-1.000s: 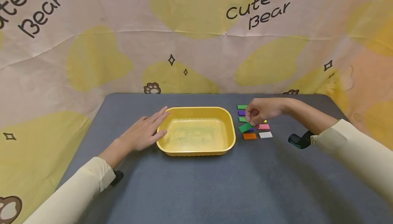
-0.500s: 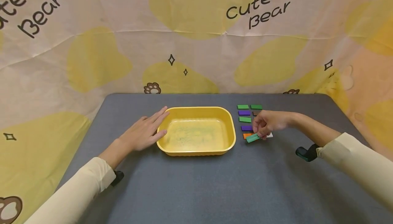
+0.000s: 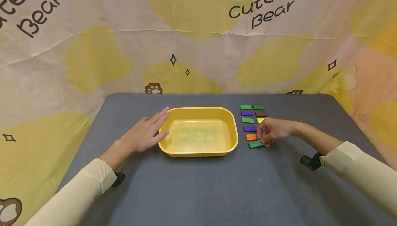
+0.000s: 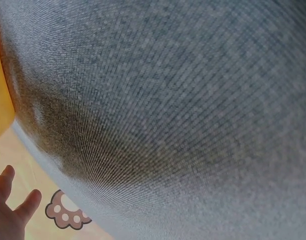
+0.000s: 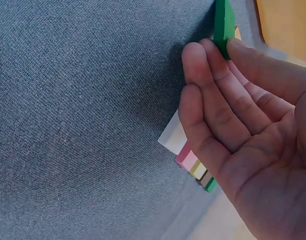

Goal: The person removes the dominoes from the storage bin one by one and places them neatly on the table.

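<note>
My right hand (image 3: 270, 131) pinches a flat green block (image 3: 255, 144) by one end, between thumb and fingers, at the near end of two columns of coloured blocks. In the right wrist view this green block (image 5: 223, 25) is upright on edge under the thumb tip. An orange block (image 3: 251, 137) lies just beyond it; a white block (image 5: 173, 132) and a pink block (image 5: 188, 159) show beside the fingers. My left hand (image 3: 144, 134) rests with extended fingers on the left rim of a yellow basin (image 3: 198, 154). The left wrist view shows only some fingertips (image 4: 30, 202).
Farther back lie purple blocks (image 3: 249, 129), a yellow block (image 3: 260, 120), a brown block (image 3: 261, 114) and several green blocks (image 3: 258, 107). Everything stands on a grey table (image 3: 198, 191), with a patterned cloth (image 3: 198, 47) hanging behind its far edge.
My right hand has carried the green block toward the near side, past the orange block, and lowered it to the table there. The left hand and basin have stayed put.
</note>
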`<action>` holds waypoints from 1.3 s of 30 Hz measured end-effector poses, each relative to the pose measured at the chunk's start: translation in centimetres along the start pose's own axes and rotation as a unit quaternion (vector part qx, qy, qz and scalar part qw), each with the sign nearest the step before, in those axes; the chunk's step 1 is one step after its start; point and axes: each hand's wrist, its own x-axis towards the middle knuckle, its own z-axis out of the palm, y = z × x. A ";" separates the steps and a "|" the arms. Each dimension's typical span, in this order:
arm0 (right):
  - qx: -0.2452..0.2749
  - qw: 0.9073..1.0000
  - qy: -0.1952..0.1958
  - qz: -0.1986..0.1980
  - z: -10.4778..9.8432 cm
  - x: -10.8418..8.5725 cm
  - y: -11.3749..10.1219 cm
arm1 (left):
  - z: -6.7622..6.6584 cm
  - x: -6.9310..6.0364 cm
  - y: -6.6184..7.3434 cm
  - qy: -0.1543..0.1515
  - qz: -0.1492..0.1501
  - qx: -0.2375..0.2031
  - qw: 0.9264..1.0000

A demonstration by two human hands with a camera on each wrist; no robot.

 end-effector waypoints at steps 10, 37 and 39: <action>0.004 1.000 0.007 0.015 0.3 0.2 0.2 | 0.1 0.1 0.0 0.009 0.006 0.002 1.000; -0.041 0.999 0.013 0.015 -2.9 -2.9 -1.3 | -1.3 0.1 0.0 0.021 0.002 -0.031 0.999; -0.043 0.999 0.021 0.014 -3.4 -3.3 -1.4 | -1.7 0.2 -0.2 0.047 0.002 -0.040 0.998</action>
